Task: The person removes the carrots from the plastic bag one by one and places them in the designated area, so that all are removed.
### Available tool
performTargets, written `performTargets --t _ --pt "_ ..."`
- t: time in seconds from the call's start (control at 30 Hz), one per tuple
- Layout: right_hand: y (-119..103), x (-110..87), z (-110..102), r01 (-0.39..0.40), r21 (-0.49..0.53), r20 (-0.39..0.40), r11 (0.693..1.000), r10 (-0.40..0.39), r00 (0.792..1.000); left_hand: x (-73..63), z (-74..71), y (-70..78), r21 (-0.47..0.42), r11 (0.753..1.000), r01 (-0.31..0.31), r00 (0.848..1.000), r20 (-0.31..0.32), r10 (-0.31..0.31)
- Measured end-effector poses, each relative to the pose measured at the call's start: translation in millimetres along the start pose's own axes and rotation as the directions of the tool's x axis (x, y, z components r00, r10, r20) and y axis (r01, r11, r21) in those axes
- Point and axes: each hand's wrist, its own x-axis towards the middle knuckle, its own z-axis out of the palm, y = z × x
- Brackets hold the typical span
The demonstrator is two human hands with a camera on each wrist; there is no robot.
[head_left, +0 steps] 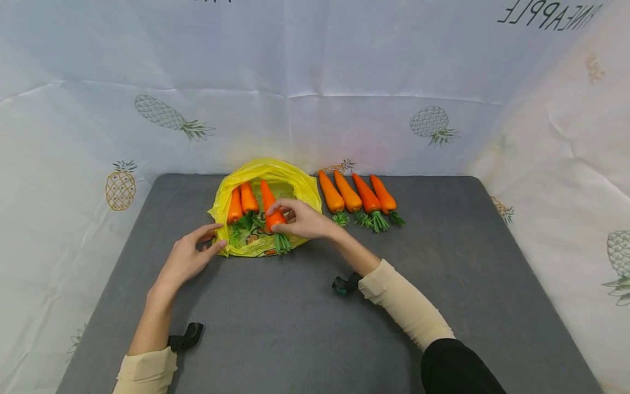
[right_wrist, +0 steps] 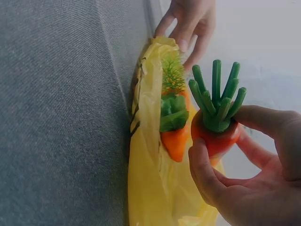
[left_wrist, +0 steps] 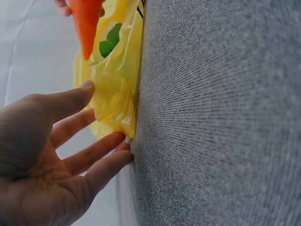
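A yellow plastic bag lies with its mouth toward me. Two orange carrots with green leaves show inside it. Above the bag's opening, my right hand pinches an orange-red carrot by its thick end, between thumb and fingers. Its cut green stems point toward the right wrist camera, and its tip points away from me. At the bag's left edge, my left hand touches the plastic, its fingers spread and nearly straight; some fingertips are hidden behind the bag in the left wrist view.
Several carrots lie side by side right of the bag, green ends toward me. The grey table meets a white pineapple-print cloth at the back. Black wrist mounts stick out from both arms.
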Motion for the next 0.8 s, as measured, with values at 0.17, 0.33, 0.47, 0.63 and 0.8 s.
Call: performTargets --t 0.17,0.33,0.47,0.63,0.8 --pt "-1 -7.7 -4 0.018 -0.013 0.023 1.0 -0.018 1.0 0.4 0.0 0.2 0.001 1.0 0.0 1.0 -0.001 0.0" --pt "-3 -14.8 -8 0.018 -0.015 0.038 1.0 -0.017 0.999 0.4 0.1 0.6 0.003 1.0 -0.003 1.0 -0.001 0.003" --pt "-7 -19.6 -11 0.008 0.0 0.052 1.0 -0.008 0.999 0.0 0.0 0.6 0.004 1.0 -0.006 1.0 -0.003 0.006" --pt "-14 -24.1 -13 0.006 0.025 0.06 1.0 -0.007 0.998 -0.4 -0.3 -0.2 -0.002 1.0 -0.004 1.0 0.0 0.004" --pt "-22 -32.3 -18 0.0 0.037 0.04 0.999 -0.002 0.999 0.2 -0.7 -0.1 -0.001 1.0 0.003 1.0 0.006 -0.003"
